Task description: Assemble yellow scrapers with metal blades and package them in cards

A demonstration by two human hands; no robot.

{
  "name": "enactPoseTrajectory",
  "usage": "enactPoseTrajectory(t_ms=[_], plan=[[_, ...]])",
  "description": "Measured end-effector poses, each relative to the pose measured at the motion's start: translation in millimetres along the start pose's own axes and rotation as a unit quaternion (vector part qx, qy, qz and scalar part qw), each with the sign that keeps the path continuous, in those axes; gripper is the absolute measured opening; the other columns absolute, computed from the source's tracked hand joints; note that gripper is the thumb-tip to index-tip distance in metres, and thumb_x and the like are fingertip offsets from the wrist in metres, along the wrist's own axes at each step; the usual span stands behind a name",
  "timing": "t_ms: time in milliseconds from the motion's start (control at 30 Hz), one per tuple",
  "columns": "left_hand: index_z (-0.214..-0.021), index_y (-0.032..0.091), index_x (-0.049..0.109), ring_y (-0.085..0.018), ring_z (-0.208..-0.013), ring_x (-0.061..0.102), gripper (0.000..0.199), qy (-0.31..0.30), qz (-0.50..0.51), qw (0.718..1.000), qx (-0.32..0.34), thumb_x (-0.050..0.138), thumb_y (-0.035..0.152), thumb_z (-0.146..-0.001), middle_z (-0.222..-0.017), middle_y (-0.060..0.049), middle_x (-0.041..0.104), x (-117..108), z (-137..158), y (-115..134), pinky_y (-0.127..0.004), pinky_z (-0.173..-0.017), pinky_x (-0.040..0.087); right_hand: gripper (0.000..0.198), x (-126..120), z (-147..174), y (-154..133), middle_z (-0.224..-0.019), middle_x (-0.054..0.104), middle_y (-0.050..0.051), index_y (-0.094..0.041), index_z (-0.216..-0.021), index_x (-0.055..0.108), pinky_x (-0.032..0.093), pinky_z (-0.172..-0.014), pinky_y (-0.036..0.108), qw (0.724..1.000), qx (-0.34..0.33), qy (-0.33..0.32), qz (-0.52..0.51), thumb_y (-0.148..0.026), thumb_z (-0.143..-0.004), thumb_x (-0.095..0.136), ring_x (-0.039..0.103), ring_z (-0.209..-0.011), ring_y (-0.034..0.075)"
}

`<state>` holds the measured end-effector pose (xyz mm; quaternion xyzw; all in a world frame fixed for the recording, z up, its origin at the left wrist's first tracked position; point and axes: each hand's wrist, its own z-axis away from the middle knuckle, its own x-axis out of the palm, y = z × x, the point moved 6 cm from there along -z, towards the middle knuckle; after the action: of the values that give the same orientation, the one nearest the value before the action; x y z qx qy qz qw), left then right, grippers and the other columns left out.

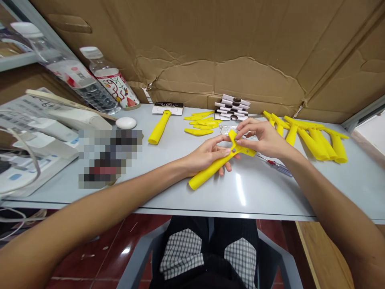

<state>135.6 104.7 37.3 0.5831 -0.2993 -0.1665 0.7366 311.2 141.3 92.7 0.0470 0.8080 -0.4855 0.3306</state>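
head view: yellow tool (209, 173) in left hand (206, 155), right hand (264, 138) at crosspiece (248, 151)

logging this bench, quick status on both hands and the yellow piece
Left hand holding yellow piece by its tube. Right hand at its crosspiece, exact grip unclear. Screwdriver lying close by right hand; nothing seen blocking.

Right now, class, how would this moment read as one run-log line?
left hand: holding yellow handle | right hand: at its crosspiece | table: screwdriver, flat yellow pieces
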Motion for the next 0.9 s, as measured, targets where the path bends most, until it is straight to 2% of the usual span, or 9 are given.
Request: enactPoseTrajectory(t_ms=[100, 300, 500, 700, 900], plan=[[-0.134, 0.022, 0.049, -0.018, -0.063, 0.076, 0.047, 0.000, -0.003, 1.000, -0.003, 0.076, 0.034, -0.096, -0.106, -0.013, 0.083, 0.1, -0.2, -0.4, -0.030, -0.054, 0.057, 0.012, 0.0, 0.1, 0.0, -0.118, 0.073, 0.007, -0.030, -0.092, 0.085, 0.054, -0.092, 0.046, 1.000, 0.002, 0.005, 0.001, -0.041, -0.089, 0.085, 0.068, -0.111, 0.028], [-0.129, 0.022, 0.048, -0.016, -0.061, 0.074, 0.039, -0.008, -0.006, 1.000, 0.003, 0.072, 0.033, -0.100, -0.106, -0.012, 0.083, 0.7, -0.3, 0.4, -0.028, -0.053, 0.056, 0.014, -0.1, 0.0, 0.0, -0.117, 0.074, 0.008, -0.027, -0.089, 0.085, 0.055, -0.092, 0.047, 1.000, 0.010, 0.009, 0.007, -0.041, -0.087, 0.084, 0.069, -0.111, 0.029], [-0.138, 0.019, 0.046, -0.015, -0.061, 0.074, 0.046, -0.024, -0.004, 1.000, 0.005, 0.070, 0.033, -0.102, -0.109, -0.014, 0.083, 0.4, -1.3, -0.9, -0.027, -0.054, 0.056, 0.014, 0.2, -0.4, -0.2, -0.115, 0.074, 0.007, -0.027, -0.089, 0.084, 0.055, -0.090, 0.046, 1.000, 0.008, 0.010, 0.011, -0.041, -0.087, 0.085, 0.069, -0.109, 0.029], [-0.138, 0.019, 0.046, -0.016, -0.062, 0.075, 0.042, -0.023, -0.005, 1.000, 0.002, 0.067, 0.031, -0.104, -0.111, -0.014, 0.082, -0.7, -1.7, -2.3, -0.027, -0.054, 0.057, 0.014, 0.9, 0.0, 0.4, -0.116, 0.074, 0.008, -0.026, -0.089, 0.083, 0.055, -0.091, 0.046, 1.000, 0.015, 0.006, 0.008, -0.040, -0.088, 0.084, 0.069, -0.110, 0.028], [-0.146, 0.018, 0.045, -0.015, -0.060, 0.074, 0.051, -0.022, -0.007, 1.000, 0.006, 0.069, 0.032, -0.103, -0.109, -0.014, 0.083, -1.0, -1.8, -3.1, -0.027, -0.055, 0.057, 0.012, 1.2, 0.6, -0.3, -0.115, 0.074, 0.007, -0.025, -0.090, 0.083, 0.055, -0.090, 0.044, 1.000, 0.016, 0.004, 0.008, -0.038, -0.088, 0.084, 0.069, -0.111, 0.028]])
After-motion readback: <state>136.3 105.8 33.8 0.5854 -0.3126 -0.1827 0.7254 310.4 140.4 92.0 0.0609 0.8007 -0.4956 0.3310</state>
